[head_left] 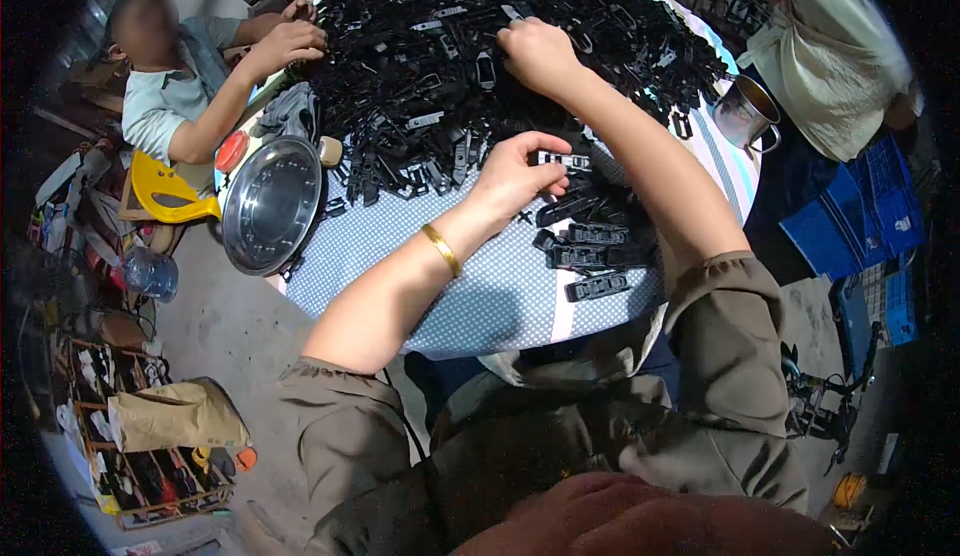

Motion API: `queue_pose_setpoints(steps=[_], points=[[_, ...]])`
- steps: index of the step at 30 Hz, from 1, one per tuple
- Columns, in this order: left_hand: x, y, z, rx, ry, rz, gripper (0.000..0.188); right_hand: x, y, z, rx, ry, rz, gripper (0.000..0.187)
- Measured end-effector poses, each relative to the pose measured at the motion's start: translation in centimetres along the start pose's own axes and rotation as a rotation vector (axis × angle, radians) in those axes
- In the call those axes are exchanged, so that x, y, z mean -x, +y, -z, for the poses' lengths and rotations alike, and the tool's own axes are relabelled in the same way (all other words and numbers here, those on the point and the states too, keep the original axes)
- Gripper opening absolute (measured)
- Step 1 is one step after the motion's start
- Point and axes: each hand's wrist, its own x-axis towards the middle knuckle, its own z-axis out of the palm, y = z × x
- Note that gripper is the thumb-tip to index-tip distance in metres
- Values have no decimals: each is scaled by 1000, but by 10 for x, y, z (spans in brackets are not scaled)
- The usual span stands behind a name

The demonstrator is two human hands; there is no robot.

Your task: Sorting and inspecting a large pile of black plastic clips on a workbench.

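A big heap of small black plastic parts (400,76) covers the far part of the table. My left hand (510,178), with a gold bangle on its wrist, is closed at the heap's near edge. Between its thumb and forefinger is a narrow black clip-like part (565,160) with a light face. Farther out, my right hand (540,58) reaches over the heap with its fingers curled in. What those fingers hold, if anything, is hidden. Several similar black parts (597,234) lie in a loose row on the cloth below my left hand.
A patterned cloth (470,301) covers the table. At the left edge sit a metal basin (272,206) and a red-lidded container (232,151); a metal mug (745,113) stands right. One co-worker (200,86) handles parts at the left; another person (830,56) is at the right.
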Motion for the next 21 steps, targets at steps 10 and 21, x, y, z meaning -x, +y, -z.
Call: queue_pose_setpoints(steps=[10,21], points=[[-4,5,4,119,116,-72,30,47,29,42,-856,51,-419,20],[-7,7,6,266,184,-181,38,100,-2,82,-1257,-145,-492,25]])
